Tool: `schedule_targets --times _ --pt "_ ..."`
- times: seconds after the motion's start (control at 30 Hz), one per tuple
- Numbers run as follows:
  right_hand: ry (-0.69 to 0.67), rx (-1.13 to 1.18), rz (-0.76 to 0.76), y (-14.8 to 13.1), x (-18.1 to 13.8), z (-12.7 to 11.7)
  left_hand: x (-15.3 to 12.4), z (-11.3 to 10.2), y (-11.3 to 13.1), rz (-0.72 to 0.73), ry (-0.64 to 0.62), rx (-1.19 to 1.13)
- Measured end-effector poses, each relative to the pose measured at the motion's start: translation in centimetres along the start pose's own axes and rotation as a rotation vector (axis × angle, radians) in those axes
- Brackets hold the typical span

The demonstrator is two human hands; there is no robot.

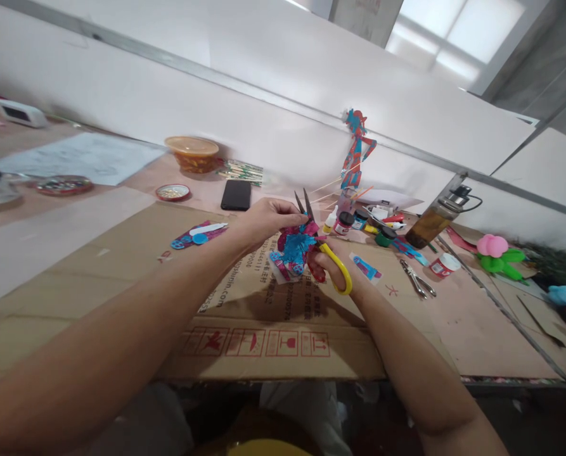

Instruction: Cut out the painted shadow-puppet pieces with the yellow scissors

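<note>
My left hand (279, 217) is closed on a blue and magenta painted cutout (296, 246), pinching its top edge between thumb and fingers. In my right hand (331, 265) is a pair of scissors (337, 271) with yellow handles; the dark blades are parted and point up and away beside the cutout. Whether the blades touch the cutout I cannot tell. Both hands are above a flattened cardboard sheet (263, 354). On that sheet lie another painted piece (182, 239) with a white strip on it, to the left, and a small painted piece (366, 267) to the right.
A red and blue jointed figure (355, 149) stands at the back, with paint jars (344, 223) before it. Pliers (416, 280), a white-lidded jar (445, 265) and a tilted-looking drink bottle (437, 218) are rightward. Behind my left hand are a black phone (236, 195) and a lidded bowl (192, 154).
</note>
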State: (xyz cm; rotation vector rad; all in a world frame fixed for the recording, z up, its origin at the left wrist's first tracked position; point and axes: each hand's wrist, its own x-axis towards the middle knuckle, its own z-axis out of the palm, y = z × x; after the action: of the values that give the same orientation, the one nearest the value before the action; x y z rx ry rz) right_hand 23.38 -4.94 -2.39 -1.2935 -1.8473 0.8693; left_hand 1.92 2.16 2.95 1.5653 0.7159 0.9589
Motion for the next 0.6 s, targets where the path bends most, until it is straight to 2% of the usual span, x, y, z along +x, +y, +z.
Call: schedule_targets --times 0.17,0.43,0.6 --pt "0.031 0.151 0.010 -0.4 -0.1 0.5 0.2 0.5 -0.5 0.038 0.041 -0.024" --pt "0.034 0.184 -0.032 -1.2 -0.4 0.5 0.3 1.1 -1.0 -0.004 0.080 -0.108" --pt "0.034 0.236 -0.024 -0.7 -0.3 0.9 0.2 1.2 -1.3 -0.007 0.090 -0.147"
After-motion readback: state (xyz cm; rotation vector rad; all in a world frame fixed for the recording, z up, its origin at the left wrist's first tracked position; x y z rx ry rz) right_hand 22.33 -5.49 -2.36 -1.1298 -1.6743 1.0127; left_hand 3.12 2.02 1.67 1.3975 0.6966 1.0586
